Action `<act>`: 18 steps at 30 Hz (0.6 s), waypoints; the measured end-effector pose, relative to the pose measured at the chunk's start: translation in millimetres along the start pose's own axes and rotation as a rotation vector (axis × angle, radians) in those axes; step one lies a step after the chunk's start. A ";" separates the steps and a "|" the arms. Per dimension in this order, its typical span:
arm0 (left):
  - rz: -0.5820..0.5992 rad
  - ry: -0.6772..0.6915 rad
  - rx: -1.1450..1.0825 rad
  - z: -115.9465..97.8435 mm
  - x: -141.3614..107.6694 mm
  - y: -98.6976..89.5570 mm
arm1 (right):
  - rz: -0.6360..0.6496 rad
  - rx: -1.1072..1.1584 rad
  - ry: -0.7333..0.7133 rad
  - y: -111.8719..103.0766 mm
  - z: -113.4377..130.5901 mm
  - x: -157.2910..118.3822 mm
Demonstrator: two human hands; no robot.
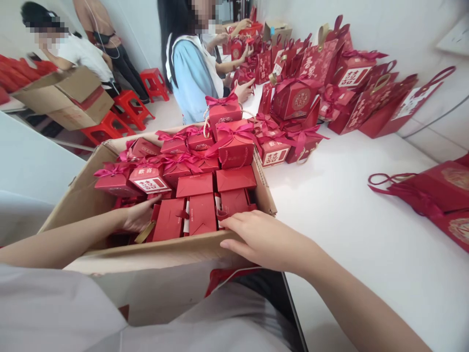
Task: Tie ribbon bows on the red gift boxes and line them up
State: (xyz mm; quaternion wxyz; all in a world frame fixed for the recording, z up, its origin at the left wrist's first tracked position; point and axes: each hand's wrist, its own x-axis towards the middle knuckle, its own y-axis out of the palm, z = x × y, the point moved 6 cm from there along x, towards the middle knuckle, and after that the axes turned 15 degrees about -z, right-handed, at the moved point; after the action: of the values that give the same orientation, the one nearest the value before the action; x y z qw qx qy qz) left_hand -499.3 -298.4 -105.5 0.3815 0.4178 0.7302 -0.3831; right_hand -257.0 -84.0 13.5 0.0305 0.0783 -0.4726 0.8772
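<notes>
A cardboard carton [110, 256] in front of me is packed with red gift boxes. My left hand [138, 216] reaches inside at the left, its thumb stretched out and its other fingers mostly hidden; it lies beside a red box [168, 220] and a gold ribbon loop [145, 232]. Over the carton's front right edge lies my right hand [252, 237], fingers stretched toward a red box [234, 201] and thumb apart near the rim. Bow-tied boxes fill the carton's rear, among them one with a white label [150, 185]. A taller bow-tied box [236, 149] stands above the others.
On the white table [330, 195] many red gift bags [384, 105] and bow-tied boxes [298, 100] stand along the wall. More red bags [443, 188] lie at right. A person in blue [192, 73] works beyond the carton. Red stools [132, 107] and another carton [73, 98] are at left.
</notes>
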 end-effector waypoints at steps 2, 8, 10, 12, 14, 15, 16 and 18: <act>0.022 -0.080 -0.112 6.7 7.3 8.8 | -0.019 -0.006 0.000 0.0 -1.9 -1.8; -0.079 -0.144 -0.122 19.3 19.0 11.5 | -0.051 -0.027 0.014 -0.8 -5.7 -3.7; -0.129 -0.146 -0.054 19.4 17.8 9.1 | -0.051 -0.016 0.006 -0.9 -5.0 -3.1; -0.195 -0.152 0.053 17.3 15.6 6.3 | -0.061 -0.007 -0.007 -1.8 -4.0 -2.1; -0.242 -0.131 0.168 9.4 12.4 3.5 | -0.088 -0.001 -0.018 -4.4 -3.2 -1.5; -0.250 -0.107 0.222 2.8 10.0 1.8 | -0.106 0.002 -0.021 -6.6 -3.1 -1.8; -0.258 -0.075 0.282 -5.3 7.0 -1.3 | -0.124 0.005 -0.021 -9.4 -3.2 -2.7; -0.293 -0.028 0.410 -23.9 -2.4 -12.7 | -0.164 0.011 -0.019 -16.8 -3.7 -6.2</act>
State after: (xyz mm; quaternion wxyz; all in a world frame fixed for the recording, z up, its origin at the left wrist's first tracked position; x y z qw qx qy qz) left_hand -515.6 -282.7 -90.4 0.2393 0.3708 0.6845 -0.5803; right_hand -249.1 -71.5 24.3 0.0971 0.1254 -0.4602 0.8736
